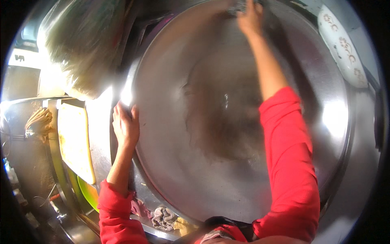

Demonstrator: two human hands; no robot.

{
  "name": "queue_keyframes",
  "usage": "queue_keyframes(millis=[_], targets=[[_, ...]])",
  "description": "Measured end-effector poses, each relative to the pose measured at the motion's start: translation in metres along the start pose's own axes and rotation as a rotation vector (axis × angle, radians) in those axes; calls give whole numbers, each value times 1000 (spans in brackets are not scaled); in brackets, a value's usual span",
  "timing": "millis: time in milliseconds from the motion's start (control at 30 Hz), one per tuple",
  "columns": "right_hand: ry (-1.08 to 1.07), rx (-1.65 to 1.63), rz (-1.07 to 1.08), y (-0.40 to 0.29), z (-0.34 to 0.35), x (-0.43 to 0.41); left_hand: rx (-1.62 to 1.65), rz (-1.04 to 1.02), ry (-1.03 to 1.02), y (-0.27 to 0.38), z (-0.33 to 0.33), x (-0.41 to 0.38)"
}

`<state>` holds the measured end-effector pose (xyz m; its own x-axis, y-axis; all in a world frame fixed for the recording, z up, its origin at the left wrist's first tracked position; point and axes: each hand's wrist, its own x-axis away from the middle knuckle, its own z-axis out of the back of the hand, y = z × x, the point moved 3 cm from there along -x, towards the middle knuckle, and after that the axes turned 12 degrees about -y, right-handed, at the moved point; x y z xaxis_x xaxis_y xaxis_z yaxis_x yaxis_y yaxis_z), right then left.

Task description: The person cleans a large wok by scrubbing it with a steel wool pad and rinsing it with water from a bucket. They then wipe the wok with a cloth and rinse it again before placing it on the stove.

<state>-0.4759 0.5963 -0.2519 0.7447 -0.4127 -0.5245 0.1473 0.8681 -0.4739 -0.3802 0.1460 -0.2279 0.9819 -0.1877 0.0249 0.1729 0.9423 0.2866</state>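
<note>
A very wide, shallow metal pan (164,128) fills the middle of the view, with a pool of murky water (222,122) at its bottom. My right hand (251,19) is at the pan's far inner side, pressing on a grey scouring pad (239,8) that looks like metal mesh. My left hand (125,123) rests over the pan's left rim, its fingers curled on the edge. Both forearms come out of rolled red sleeves.
A patterned white enamel dish (344,48) leans at the upper right. A large filled plastic bag (82,48) stands upper left. Further left are a whitish cutting board (76,140) and a green bowl (88,192). Crumpled cloths (164,219) lie by the near rim.
</note>
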Motion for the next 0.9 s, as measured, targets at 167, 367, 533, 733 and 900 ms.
queue_keyframes(millis=[167,367,533,733,900], targets=[[-56,-439,319,-160,-70,72,-2,16,-15,11,1,-2],[-796,-617,512,-199,-21,271,89,35,2,5,8,-1],[-1382,19,610,-73,50,332,98,11,33,11,6,-2],[-856,-437,3,45,100,238,78,11,2,6,4,-2],[-346,-362,-257,127,86,121,206,15,9,0,5,0]])
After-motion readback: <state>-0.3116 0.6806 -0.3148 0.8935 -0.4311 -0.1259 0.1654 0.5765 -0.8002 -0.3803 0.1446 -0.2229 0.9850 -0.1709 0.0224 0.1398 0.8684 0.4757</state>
